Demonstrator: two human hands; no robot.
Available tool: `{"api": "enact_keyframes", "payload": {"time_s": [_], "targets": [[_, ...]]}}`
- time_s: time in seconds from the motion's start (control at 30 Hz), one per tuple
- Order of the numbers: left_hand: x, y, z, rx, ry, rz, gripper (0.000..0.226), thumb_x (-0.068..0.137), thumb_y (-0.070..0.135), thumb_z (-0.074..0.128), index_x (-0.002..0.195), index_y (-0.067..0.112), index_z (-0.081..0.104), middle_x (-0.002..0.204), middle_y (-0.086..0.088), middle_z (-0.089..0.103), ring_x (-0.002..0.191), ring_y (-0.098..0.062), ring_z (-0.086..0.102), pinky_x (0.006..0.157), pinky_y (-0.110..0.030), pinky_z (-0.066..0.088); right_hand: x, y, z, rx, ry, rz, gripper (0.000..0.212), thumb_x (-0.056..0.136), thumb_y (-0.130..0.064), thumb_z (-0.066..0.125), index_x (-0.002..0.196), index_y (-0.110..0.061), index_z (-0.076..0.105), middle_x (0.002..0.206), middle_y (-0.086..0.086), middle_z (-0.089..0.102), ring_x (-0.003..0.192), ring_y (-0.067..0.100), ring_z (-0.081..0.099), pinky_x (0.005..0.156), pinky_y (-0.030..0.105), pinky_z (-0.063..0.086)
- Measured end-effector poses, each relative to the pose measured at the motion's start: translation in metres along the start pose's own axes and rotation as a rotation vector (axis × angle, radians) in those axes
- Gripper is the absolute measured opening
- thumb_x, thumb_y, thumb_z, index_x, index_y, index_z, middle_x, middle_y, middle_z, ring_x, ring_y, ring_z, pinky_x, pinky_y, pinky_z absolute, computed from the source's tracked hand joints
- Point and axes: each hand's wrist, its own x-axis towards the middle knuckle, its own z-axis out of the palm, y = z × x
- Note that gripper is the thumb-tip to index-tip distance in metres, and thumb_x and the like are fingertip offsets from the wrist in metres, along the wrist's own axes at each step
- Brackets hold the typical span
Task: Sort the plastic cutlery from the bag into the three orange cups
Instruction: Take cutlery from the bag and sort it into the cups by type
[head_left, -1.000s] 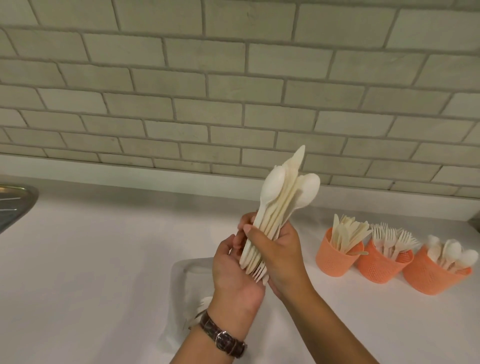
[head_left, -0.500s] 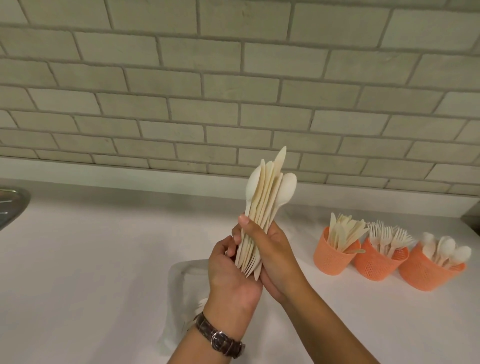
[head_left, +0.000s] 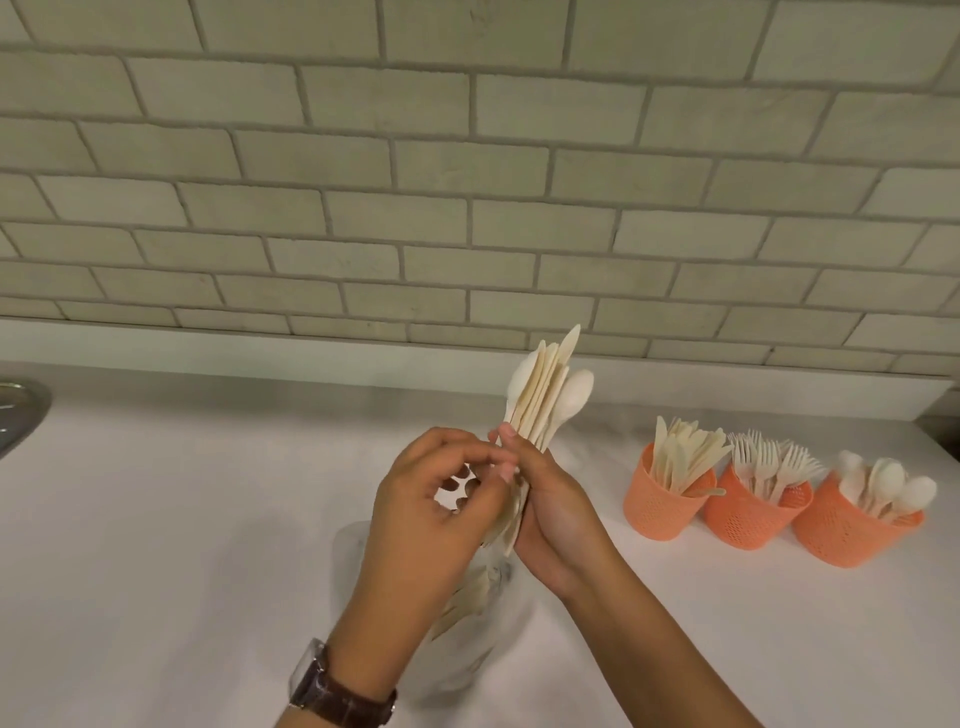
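Head — orange cups (head_left: 660, 512) hold knives (head_left: 680, 457), forks (head_left: 763, 462), spoons (head_left: 888, 483); right hand (head_left: 556, 514) grips cutlery (head_left: 545, 395).

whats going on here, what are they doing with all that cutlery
A person is sorting plastic cutlery. The right hand grips a mixed cutlery bundle upright above the clear bag, while the left hand pinches at its edge. At the right, the knife cup, fork cup and spoon cup are already well stocked.

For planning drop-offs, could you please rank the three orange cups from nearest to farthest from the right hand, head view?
1. Orange mesh cup of knives, leftmost, closest to the right hand.
2. Orange mesh cup of forks, middle.
3. Orange mesh cup of spoons, rightmost.
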Motion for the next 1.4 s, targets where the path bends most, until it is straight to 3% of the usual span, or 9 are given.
{"api": "enact_keyframes", "payload": {"time_s": [0.17,0.37,0.57,0.8,0.9,1.0,1.1,1.23,1.4], "targets": [[0.016,0.008,-0.005,0.194,-0.110,0.013,0.010,0.080,0.022,0.068,0.083,0.031,0.072,0.082,0.016,0.063,0.065,-0.003,0.061,0.063,-0.024,0.053,-0.004,0.009,0.004,-0.167,-0.024,-0.107,0.021,0.099,-0.018,0.041,0.111,-0.014,0.058,0.087,0.004,0.070,0.084,0.023,0.063,0.066,0.032,0.053],[0.037,0.012,0.004,0.530,-0.137,-0.012,0.011,0.075,0.036,0.072,0.077,0.028,0.065,0.068,0.016,0.055,0.063,0.000,0.053,0.060,-0.006,0.036,-0.003,0.019,0.007,-0.304,-0.061,-0.140,0.035,0.089,-0.017,0.042,0.108,-0.037,0.062,0.089,0.015,0.059,0.073,0.028,0.049,0.062,0.034,0.045],[0.040,0.008,0.005,0.574,-0.150,-0.052,0.006,0.074,0.029,0.070,0.078,0.029,0.065,0.068,0.013,0.060,0.062,0.001,0.054,0.057,-0.005,0.035,-0.010,0.014,-0.003,-0.091,-0.150,0.001,0.039,0.070,-0.015,0.044,0.106,-0.013,0.058,0.067,0.004,0.058,0.059,0.017,0.053,0.060,0.031,0.048],[0.040,0.007,0.001,0.226,-0.130,-0.255,0.013,0.073,0.017,0.071,0.068,0.025,0.063,0.064,0.004,0.066,0.053,-0.012,0.062,0.061,-0.027,0.054,-0.006,0.016,-0.003,0.021,-0.117,0.078,0.045,0.090,-0.039,0.042,0.121,-0.013,0.062,0.085,0.010,0.057,0.071,0.021,0.053,0.066,0.034,0.045],[0.040,0.003,-0.004,0.028,-0.140,-0.340,0.009,0.080,0.009,0.068,0.078,0.017,0.066,0.059,0.002,0.067,0.053,-0.015,0.064,0.061,-0.028,0.056,-0.002,0.018,-0.007,0.069,-0.081,0.108,0.043,0.091,-0.034,0.046,0.125,-0.011,0.059,0.109,0.012,0.064,0.102,0.026,0.056,0.093,0.043,0.043],[0.041,0.006,-0.010,-0.171,-0.122,-0.360,0.020,0.082,0.001,0.064,0.092,0.018,0.069,0.066,-0.001,0.070,0.059,-0.010,0.065,0.060,-0.022,0.058,-0.003,0.016,-0.010,0.081,-0.063,0.125,0.036,0.094,-0.029,0.044,0.116,-0.009,0.062,0.094,0.009,0.069,0.087,0.024,0.062,0.090,0.042,0.043],[0.043,0.015,-0.021,-0.268,0.018,-0.239,0.023,0.080,0.001,0.065,0.084,0.024,0.068,0.068,0.009,0.073,0.064,0.003,0.065,0.060,-0.010,0.051,-0.006,0.016,-0.012,0.105,-0.051,0.132,0.031,0.095,-0.028,0.044,0.114,-0.008,0.058,0.090,0.010,0.060,0.072,0.023,0.059,0.074,0.037,0.047],[0.036,0.026,-0.039,-0.332,0.113,0.142,0.022,0.074,0.003,0.070,0.079,0.025,0.069,0.083,0.008,0.074,0.080,-0.007,0.068,0.073,-0.015,0.051,-0.008,0.013,-0.014,0.129,-0.108,0.122,0.029,0.092,-0.028,0.044,0.114,-0.010,0.049,0.076,0.007,0.050,0.059,0.019,0.047,0.059,0.030,0.044],[0.020,-0.007,-0.028,0.162,-0.006,0.501,0.016,0.079,0.010,0.066,0.089,0.022,0.068,0.105,0.010,0.069,0.098,-0.008,0.065,0.087,-0.020,0.049,-0.011,0.014,-0.010,0.090,-0.131,0.117,0.033,0.090,-0.030,0.046,0.114,-0.007,0.053,0.073,0.007,0.058,0.058,0.020,0.052,0.058,0.031,0.046]]}}
